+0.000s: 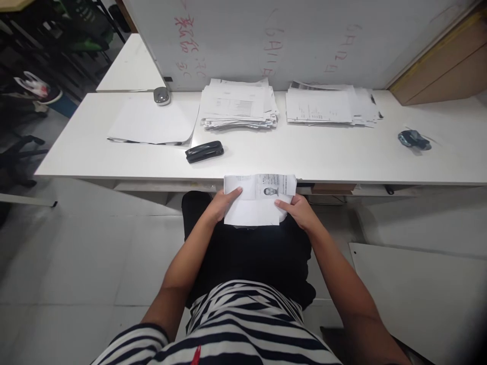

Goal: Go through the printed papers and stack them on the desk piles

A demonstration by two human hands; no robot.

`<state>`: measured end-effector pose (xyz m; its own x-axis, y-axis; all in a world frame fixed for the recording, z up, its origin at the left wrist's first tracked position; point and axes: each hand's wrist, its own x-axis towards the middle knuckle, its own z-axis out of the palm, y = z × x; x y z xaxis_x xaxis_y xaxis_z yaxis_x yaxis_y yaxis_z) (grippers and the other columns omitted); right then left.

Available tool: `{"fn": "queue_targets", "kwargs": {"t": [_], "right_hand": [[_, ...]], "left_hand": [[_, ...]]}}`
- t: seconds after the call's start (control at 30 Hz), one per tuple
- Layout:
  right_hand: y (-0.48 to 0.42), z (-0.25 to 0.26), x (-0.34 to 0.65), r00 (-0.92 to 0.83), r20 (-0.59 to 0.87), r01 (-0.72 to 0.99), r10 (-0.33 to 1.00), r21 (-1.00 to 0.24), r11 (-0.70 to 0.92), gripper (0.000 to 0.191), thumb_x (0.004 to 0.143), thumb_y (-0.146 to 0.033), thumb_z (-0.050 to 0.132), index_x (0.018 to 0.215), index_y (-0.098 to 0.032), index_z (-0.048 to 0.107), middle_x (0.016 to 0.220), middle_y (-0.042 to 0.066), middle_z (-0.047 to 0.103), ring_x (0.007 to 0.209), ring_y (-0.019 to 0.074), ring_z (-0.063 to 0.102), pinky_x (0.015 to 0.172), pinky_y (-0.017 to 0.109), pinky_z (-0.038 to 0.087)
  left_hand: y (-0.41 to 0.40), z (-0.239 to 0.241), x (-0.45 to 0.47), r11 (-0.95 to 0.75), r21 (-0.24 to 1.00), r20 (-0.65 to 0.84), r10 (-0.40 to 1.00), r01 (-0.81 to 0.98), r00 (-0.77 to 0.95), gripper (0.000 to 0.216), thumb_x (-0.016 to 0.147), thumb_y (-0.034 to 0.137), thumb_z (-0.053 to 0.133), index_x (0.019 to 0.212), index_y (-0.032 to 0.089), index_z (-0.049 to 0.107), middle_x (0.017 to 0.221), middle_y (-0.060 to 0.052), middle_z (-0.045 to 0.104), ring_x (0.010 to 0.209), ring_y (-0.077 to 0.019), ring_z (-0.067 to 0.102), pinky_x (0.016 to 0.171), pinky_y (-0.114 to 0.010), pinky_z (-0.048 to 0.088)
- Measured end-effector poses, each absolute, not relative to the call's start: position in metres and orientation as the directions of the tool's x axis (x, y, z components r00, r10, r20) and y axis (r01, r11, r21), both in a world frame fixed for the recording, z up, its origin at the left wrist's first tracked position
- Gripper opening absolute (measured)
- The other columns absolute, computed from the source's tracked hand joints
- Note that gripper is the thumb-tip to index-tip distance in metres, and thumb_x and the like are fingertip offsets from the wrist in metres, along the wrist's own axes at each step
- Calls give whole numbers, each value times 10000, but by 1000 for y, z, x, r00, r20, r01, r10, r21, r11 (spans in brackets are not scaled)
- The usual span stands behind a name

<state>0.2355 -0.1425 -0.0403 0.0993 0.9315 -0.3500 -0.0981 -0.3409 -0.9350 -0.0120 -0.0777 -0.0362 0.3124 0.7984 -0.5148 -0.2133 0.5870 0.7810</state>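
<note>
Both hands hold printed sheets of paper (251, 210) above my lap, against the table's front edge. The top sheet carries a small photo and printed text. My left hand (225, 203) grips the left side of the sheets, thumb on top. On the right side, my right hand (299, 209) pinches them with its thumb on top and the other fingers hidden underneath. A black stapler (204, 151) lies on the table just beyond the sheets, to the left. Farther back sit a thick stack of printed papers (238, 101) and a second paper stack (319, 105).
The white table (304, 157) runs across the view, with a whiteboard (236, 40) upright behind it. At left, a small round grey object (162, 96) rests by large blank sheets (152, 121). A dark crumpled-looking item (414, 139) and a cardboard box (441, 71) are at right.
</note>
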Motion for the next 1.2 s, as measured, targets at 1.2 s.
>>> {"fn": "queue_targets", "kwargs": {"t": [1.2], "right_hand": [[-163,-39,224,251,-287,-302,924,-931,-207,464,695,-504,791,1046,-206,730,1081,76,738,1049,281,675,970,464,510]], "left_hand": [[-91,-1,-14,107,949,-159,975,295,157,406,731,514,723,952,174,719,997,-74,745,947,-258,686,815,-354,545]]}}
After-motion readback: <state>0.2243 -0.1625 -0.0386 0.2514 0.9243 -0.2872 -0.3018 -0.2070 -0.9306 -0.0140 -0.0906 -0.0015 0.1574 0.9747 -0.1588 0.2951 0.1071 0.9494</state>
